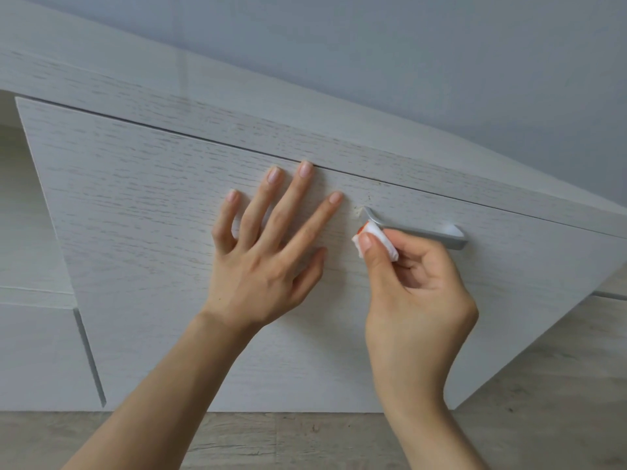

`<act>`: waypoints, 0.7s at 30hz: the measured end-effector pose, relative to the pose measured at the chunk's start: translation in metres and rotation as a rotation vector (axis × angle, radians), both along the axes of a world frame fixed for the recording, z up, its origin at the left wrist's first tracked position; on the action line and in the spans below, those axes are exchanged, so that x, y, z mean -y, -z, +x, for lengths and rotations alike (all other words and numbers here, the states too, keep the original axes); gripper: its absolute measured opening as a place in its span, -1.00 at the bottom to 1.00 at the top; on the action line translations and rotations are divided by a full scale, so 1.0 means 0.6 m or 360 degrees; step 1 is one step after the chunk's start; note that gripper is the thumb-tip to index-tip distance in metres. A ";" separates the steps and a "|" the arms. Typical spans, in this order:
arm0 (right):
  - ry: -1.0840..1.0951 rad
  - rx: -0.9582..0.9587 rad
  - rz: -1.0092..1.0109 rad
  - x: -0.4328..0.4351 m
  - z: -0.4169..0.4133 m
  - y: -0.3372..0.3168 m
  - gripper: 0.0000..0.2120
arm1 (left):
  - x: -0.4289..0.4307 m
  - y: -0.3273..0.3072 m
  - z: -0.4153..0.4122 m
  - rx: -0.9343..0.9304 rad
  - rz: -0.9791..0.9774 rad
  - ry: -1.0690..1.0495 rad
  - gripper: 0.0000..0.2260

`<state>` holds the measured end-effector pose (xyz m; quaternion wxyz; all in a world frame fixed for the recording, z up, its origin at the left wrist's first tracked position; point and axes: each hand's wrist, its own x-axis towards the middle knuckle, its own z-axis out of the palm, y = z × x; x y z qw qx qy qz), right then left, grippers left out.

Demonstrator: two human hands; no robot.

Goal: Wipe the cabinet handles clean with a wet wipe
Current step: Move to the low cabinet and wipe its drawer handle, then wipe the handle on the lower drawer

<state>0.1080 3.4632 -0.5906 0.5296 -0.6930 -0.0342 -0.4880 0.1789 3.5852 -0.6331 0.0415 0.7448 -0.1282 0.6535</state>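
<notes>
**A:** Where is the wet wipe [376,240] right now?

**B:** It is folded into a small white wad and pressed against the left end of the handle [424,232], where the metal bar bends in to meet the cabinet door [152,198]. One corner of the wad carries an orange-red stain [363,228].

**A:** Who has hold of it?

**B:** The right hand [417,286] pinches it between the thumb and curled fingers. The left hand [268,252] grasps nothing. It lies flat on the door just beside the handle, with its fingers straight and spread.

**A:** What could go wrong from here?

**B:** A few things, as I judge it. The stained corner sits close to the pale wood grain, so a loose stroke could smear colour onto the door. The wad is small and may slip out of the pinch or snag at the bend as it runs along the bar. There is also a small rough mark [356,212] by the handle's end. Rubbing there might worsen it, though I can't tell what it is.

**A:** And the door itself?

**B:** If the flat hand lifts, wiping pressure could rock the door. I can't tell whether it is latched.

**A:** And how are the arms held?

**B:** Both bare forearms reach up from the lower edge of the view. The left wrist is straight, palm to the door. The right wrist is cocked, with the thumb leading toward the bar. The wood-look floor [271,439] lies below them.
</notes>
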 end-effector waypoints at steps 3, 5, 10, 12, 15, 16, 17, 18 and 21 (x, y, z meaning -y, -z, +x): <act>0.0031 -0.0006 0.0064 -0.001 0.000 -0.004 -0.92 | 0.001 0.000 0.000 -0.0007 0.0006 -0.0012 -0.50; 0.0026 -0.0007 0.0112 0.000 -0.001 -0.003 -0.93 | 0.001 0.001 0.000 -0.0011 0.0007 -0.0015 -0.50; 0.0128 0.0030 0.0338 0.048 -0.004 -0.011 -0.93 | 0.000 -0.001 -0.003 -0.0048 0.0016 -0.0031 -0.49; 0.0176 0.0027 0.0383 0.072 -0.005 -0.019 -0.92 | 0.001 -0.001 -0.005 -0.0069 0.0016 -0.0041 -0.49; 0.0266 -0.0011 0.0409 0.105 0.001 -0.028 -0.89 | 0.001 -0.002 -0.008 -0.0105 0.0022 -0.0063 -0.50; 0.0289 -0.0012 0.0434 0.114 0.002 -0.031 -0.87 | 0.000 -0.002 -0.010 -0.0122 0.0028 -0.0074 -0.50; 0.0306 0.0002 0.0447 0.122 0.001 -0.034 -0.85 | -0.001 -0.002 -0.013 -0.0141 0.0038 -0.0085 -0.50; 0.0308 0.0025 0.0446 0.126 -0.001 -0.037 -0.84 | -0.002 -0.003 -0.016 -0.0164 0.0054 -0.0095 -0.50; 0.0195 0.0093 0.0366 0.110 -0.013 -0.037 -0.87 | -0.013 -0.005 -0.031 -0.0250 0.0115 -0.0094 -0.50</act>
